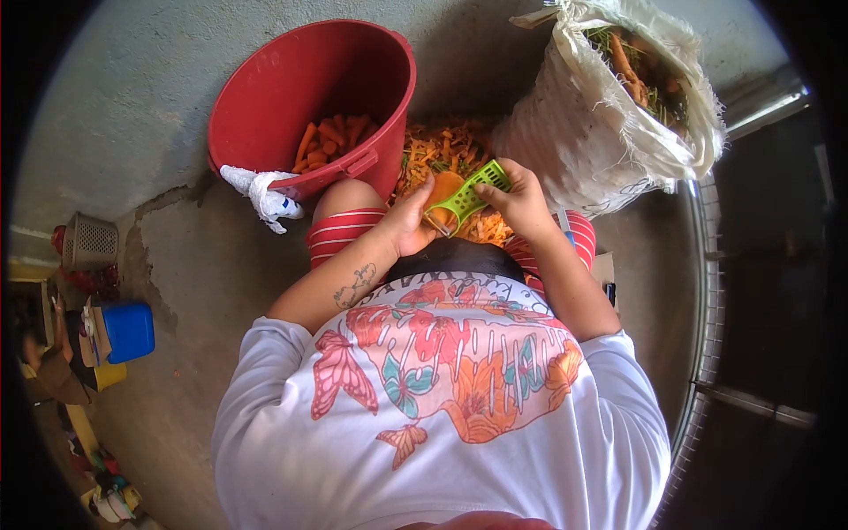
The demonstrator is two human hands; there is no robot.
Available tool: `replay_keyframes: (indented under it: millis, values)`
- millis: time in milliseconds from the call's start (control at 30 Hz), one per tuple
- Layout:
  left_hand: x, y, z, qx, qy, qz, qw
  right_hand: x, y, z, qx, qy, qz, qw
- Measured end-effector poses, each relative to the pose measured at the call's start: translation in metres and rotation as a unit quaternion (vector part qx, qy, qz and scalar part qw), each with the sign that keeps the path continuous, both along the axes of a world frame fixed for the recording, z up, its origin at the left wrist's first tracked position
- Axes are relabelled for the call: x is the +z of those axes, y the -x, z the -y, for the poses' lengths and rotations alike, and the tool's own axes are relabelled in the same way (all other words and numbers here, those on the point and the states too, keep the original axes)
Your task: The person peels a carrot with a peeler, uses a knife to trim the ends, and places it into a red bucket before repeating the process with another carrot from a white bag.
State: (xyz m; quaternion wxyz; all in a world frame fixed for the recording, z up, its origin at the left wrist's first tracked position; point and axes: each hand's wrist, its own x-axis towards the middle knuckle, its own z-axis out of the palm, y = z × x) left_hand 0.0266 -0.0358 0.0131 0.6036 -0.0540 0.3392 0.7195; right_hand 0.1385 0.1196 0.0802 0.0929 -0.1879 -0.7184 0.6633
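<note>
1 orange carrot [442, 188] sits above the person's knees, pressed between both hands, with a green peeler [465, 199] laid across it. Directly under it, a heap of orange peelings [442, 146] covers the floor between the knees. Just left of the heap stands a red bucket [265, 106] with peeled carrots [331, 137] at its bottom and a white rag [262, 194] knotted at its handle. To the right of the heap leans a white woven sack [574, 141], open at the top, with unpeeled carrots [632, 71] inside.

The floor [203, 265] is bare grey concrete, cracked and stained beside the bucket. At the far left lie a blue container [130, 331], a grey mesh basket [90, 240] and smaller clutter too small to tell. A metal grille [707, 353] runs along the right edge.

The left hand [408, 223] cups the carrot from below, its fingers [417, 201] curled around it in a firm grasp. The right hand [523, 201] comes from the other side, its fingers [495, 190] closed on the peeler's head, whose blade touches the carrot.
</note>
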Motion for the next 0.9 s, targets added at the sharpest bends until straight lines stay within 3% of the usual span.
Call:
replay_keyframes:
  millis: [67,267,633,700,800,900]
  values:
    - [0.002,-0.004,-0.003,0.012,0.013,0.012,1.000,0.001,0.002,0.001,-0.009,-0.016,-0.001,1.000]
    - [-0.006,0.002,0.004,-0.095,-0.061,-0.016,0.994,-0.002,0.000,-0.013,0.006,0.006,0.007,1.000]
    - [-0.002,0.003,0.009,-0.122,-0.045,-0.024,0.991,-0.010,-0.006,-0.059,-0.069,0.090,0.010,0.993]
    - [0.000,0.006,0.010,-0.124,-0.040,-0.028,0.991,-0.026,-0.007,-0.082,-0.106,-0.056,0.008,0.993]
    - [0.005,0.009,0.010,-0.110,-0.045,-0.043,0.992,-0.030,-0.010,-0.101,-0.207,-0.057,0.021,0.976]
    - [0.006,0.008,0.009,-0.057,-0.032,-0.065,0.996,-0.002,-0.014,-0.075,-0.212,0.195,-0.109,0.951]
